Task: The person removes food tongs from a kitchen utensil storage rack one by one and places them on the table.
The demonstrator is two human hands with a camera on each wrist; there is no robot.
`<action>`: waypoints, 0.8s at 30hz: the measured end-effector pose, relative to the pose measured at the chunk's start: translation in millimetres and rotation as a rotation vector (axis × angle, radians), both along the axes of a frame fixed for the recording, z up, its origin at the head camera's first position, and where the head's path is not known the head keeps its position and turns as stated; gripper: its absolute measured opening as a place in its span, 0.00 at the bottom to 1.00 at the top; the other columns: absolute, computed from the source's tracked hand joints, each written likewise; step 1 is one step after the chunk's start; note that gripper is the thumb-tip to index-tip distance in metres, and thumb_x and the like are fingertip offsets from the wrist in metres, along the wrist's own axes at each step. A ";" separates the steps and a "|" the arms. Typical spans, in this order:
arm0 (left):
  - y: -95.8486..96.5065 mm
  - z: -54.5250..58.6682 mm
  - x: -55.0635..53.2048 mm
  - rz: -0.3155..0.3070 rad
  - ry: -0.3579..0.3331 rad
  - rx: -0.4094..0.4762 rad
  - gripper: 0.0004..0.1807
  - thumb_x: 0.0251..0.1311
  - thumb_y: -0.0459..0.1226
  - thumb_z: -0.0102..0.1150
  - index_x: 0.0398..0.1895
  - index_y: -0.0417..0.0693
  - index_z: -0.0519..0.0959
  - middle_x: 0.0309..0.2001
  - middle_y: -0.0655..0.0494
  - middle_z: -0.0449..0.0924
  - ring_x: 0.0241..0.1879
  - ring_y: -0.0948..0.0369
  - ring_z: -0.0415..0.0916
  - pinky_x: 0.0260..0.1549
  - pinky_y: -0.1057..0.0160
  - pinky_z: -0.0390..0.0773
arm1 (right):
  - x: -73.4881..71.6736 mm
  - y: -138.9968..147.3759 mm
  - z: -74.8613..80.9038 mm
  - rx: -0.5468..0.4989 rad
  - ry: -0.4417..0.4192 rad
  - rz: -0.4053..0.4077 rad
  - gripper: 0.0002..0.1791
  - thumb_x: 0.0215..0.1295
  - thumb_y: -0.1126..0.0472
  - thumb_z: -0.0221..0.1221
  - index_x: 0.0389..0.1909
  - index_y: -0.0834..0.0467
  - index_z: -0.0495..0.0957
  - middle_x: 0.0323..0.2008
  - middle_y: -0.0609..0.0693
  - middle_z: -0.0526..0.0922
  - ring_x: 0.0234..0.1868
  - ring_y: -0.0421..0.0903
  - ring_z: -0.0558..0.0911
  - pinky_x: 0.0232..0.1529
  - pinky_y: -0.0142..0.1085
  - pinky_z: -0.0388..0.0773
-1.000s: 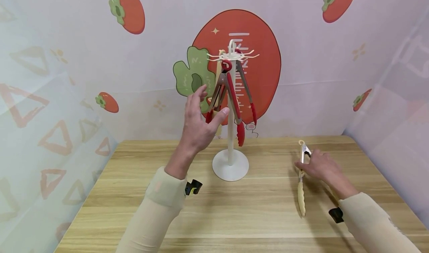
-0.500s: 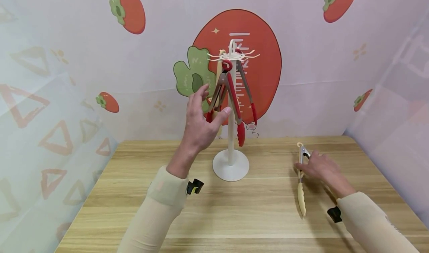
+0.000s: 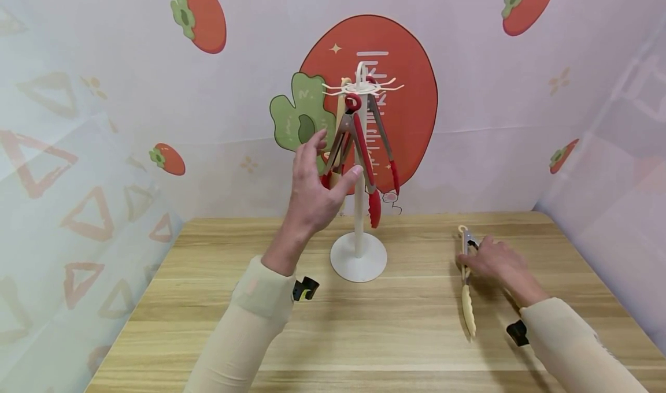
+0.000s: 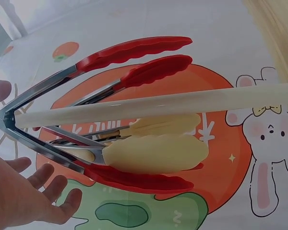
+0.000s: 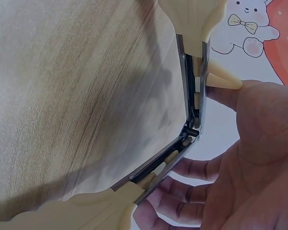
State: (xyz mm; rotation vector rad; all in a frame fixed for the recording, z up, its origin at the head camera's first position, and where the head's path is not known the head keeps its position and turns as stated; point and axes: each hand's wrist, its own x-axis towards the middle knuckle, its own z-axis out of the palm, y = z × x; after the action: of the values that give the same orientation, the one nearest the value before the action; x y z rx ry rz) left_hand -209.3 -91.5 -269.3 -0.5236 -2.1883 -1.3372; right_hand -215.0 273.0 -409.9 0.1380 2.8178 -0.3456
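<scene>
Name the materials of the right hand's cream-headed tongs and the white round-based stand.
Cream-headed metal tongs: glinting silvery arms suggest steel; matte, molded heads, perhaps silicone. White round-based stand: thin, smooth hooks suggest painted metal, possibly plastic.

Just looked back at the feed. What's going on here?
A person's right hand grips loose cream tongs by their spread arms, over the right side of the table. Their left hand is raised with thumb and fingers apart around the front red tongs; contact isn't clear. Those hang from the white stand, with rear red tongs and cream-headed tongs behind. The loose pair isn't on the stand yet.
</scene>
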 end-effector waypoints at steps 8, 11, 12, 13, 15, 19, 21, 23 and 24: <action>1.1 0.3 -0.3 0.005 -0.006 -0.005 0.46 0.61 0.52 0.62 0.78 0.46 0.56 0.66 0.47 0.63 0.67 0.57 0.57 0.58 0.47 0.75 | -0.6 -1.5 -1.7 0.012 -0.016 0.012 0.56 0.66 0.32 0.53 0.63 0.84 0.53 0.49 0.85 0.71 0.50 0.78 0.75 0.41 0.61 0.76; 1.5 0.3 -0.6 0.000 -0.012 -0.004 0.46 0.61 0.51 0.62 0.79 0.46 0.55 0.67 0.48 0.62 0.68 0.56 0.57 0.57 0.48 0.76 | -0.7 -1.8 -2.3 0.014 -0.020 0.016 0.57 0.66 0.32 0.53 0.64 0.85 0.52 0.50 0.85 0.71 0.51 0.78 0.75 0.42 0.61 0.76; 1.6 0.5 -0.5 -0.004 -0.016 -0.004 0.46 0.62 0.52 0.62 0.79 0.47 0.55 0.67 0.48 0.62 0.69 0.57 0.56 0.57 0.48 0.77 | -0.8 -2.0 -2.4 0.013 -0.021 0.015 0.57 0.66 0.32 0.53 0.64 0.85 0.51 0.50 0.85 0.71 0.51 0.78 0.75 0.42 0.61 0.76; 1.9 0.6 -0.6 -0.007 -0.018 -0.004 0.46 0.62 0.52 0.62 0.79 0.47 0.54 0.68 0.49 0.61 0.69 0.58 0.56 0.57 0.49 0.77 | -0.9 -2.2 -2.4 0.010 -0.023 0.016 0.58 0.66 0.32 0.53 0.64 0.85 0.51 0.50 0.85 0.71 0.51 0.79 0.75 0.42 0.61 0.76; 2.7 1.0 -0.6 -0.012 -0.018 -0.002 0.46 0.62 0.52 0.62 0.79 0.46 0.54 0.68 0.49 0.61 0.69 0.58 0.55 0.55 0.49 0.79 | -1.1 -2.4 -2.3 0.007 -0.026 0.015 0.57 0.66 0.32 0.53 0.64 0.85 0.51 0.50 0.85 0.71 0.52 0.79 0.75 0.43 0.61 0.75; 4.9 2.8 -0.5 -0.020 -0.009 0.005 0.46 0.62 0.51 0.62 0.79 0.46 0.55 0.68 0.48 0.61 0.70 0.59 0.55 0.53 0.50 0.81 | -1.1 -2.8 -3.3 0.002 -0.028 0.013 0.57 0.66 0.32 0.53 0.64 0.85 0.52 0.51 0.85 0.71 0.51 0.79 0.75 0.43 0.61 0.75; 6.4 3.9 -0.6 -0.016 0.001 0.007 0.46 0.61 0.51 0.63 0.78 0.46 0.55 0.67 0.47 0.62 0.69 0.58 0.56 0.52 0.50 0.81 | -0.9 -2.8 -4.0 0.000 -0.027 0.012 0.57 0.67 0.32 0.53 0.64 0.84 0.52 0.51 0.85 0.70 0.51 0.79 0.75 0.43 0.61 0.76; 8.0 5.0 -1.0 -0.010 0.010 0.006 0.47 0.60 0.52 0.63 0.78 0.45 0.56 0.67 0.46 0.63 0.67 0.58 0.58 0.53 0.50 0.80 | -0.8 -2.8 -4.6 -0.002 -0.029 0.012 0.57 0.67 0.32 0.53 0.64 0.84 0.52 0.51 0.85 0.70 0.51 0.79 0.75 0.42 0.61 0.76; 8.8 5.4 -1.2 -0.006 0.017 0.005 0.47 0.59 0.52 0.64 0.78 0.44 0.56 0.66 0.45 0.63 0.66 0.57 0.59 0.53 0.49 0.80 | -0.9 -2.8 -4.6 -0.002 -0.028 0.014 0.57 0.67 0.32 0.53 0.64 0.85 0.52 0.51 0.85 0.70 0.51 0.79 0.75 0.43 0.61 0.76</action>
State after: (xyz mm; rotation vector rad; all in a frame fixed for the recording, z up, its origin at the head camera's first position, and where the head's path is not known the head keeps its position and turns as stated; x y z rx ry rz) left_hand -210.5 -82.8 -263.9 -0.5380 -2.1710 -1.3359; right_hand -215.8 270.1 -414.4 0.1222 2.7889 -0.3410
